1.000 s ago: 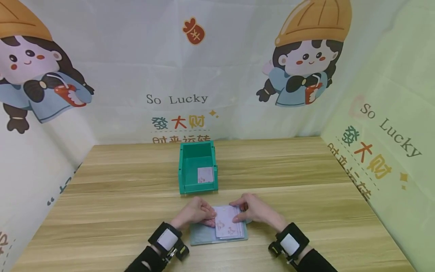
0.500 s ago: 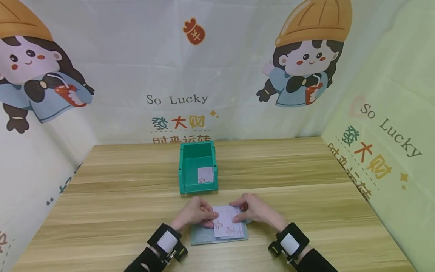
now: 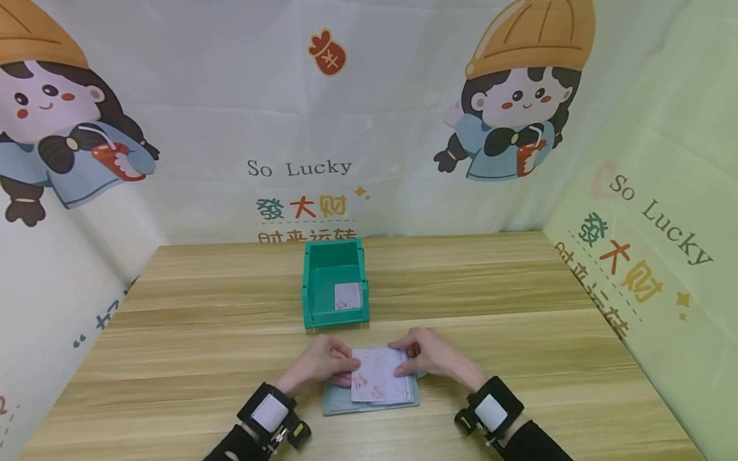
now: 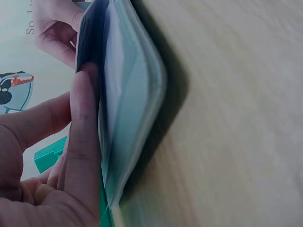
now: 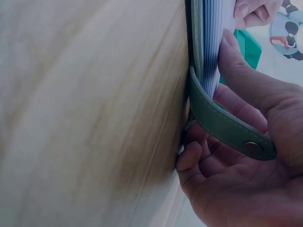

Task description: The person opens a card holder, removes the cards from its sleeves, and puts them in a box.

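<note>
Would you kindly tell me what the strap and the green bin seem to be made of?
Strap: perhaps leather or imitation leather, with a fairly matte finish, given its stitched edge. Green bin: probably moulded plastic, smooth with slight sheen, given its uniform colour.

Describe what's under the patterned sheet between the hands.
Under the patterned sheet, a stack of thin layers shows edge-on at the right, with a blue-green cover beneath. The layers' faces are mostly hidden, as is the cover's middle.

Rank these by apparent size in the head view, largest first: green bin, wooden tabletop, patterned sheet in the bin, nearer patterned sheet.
1. Wooden tabletop
2. Green bin
3. Nearer patterned sheet
4. Patterned sheet in the bin
</note>
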`<state>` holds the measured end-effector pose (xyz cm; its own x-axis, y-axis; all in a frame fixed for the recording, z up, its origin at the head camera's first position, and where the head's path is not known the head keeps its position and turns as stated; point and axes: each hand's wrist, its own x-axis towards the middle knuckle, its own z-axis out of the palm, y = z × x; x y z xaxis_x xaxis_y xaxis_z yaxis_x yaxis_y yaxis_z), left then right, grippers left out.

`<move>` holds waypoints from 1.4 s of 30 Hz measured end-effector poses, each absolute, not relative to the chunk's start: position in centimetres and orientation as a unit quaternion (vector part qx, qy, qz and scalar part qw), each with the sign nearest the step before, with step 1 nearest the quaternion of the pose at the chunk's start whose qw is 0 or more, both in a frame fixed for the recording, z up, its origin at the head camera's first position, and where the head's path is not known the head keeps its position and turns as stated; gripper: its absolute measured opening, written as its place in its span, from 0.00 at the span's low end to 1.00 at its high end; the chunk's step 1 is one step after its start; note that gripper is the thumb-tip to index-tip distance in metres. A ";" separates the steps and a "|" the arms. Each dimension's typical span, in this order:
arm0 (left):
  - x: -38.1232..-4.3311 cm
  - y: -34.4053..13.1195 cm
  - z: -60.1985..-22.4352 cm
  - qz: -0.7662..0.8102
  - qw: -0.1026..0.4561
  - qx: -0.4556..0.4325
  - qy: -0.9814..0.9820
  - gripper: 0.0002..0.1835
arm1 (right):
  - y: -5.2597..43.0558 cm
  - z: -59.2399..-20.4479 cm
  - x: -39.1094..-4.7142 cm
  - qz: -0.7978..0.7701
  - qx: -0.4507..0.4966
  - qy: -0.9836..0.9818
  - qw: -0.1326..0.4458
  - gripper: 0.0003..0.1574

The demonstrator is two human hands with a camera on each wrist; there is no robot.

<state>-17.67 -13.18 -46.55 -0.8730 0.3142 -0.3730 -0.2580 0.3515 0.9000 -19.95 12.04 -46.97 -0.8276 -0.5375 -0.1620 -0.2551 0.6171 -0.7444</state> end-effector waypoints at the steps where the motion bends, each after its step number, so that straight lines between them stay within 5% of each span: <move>1: -17.7 -13.3 -46.6 0.573 0.254 0.020 0.779 0.08 | 12.0 -47.0 -20.0 -0.375 -0.226 0.879 0.188 0.32; 16: -18.0 -15.5 -45.3 0.530 0.219 0.053 0.818 0.14 | 12.1 -47.0 -19.9 -0.368 -0.225 0.882 0.189 0.33; 33: -20.9 -14.7 -43.5 0.467 -0.034 0.030 0.883 0.21 | 12.3 -47.0 -20.1 -0.372 -0.228 0.879 0.192 0.33; 42: -22.7 -13.1 -43.6 0.475 -0.090 0.006 0.875 0.22 | 12.3 -46.9 -19.8 -0.366 -0.229 0.881 0.194 0.33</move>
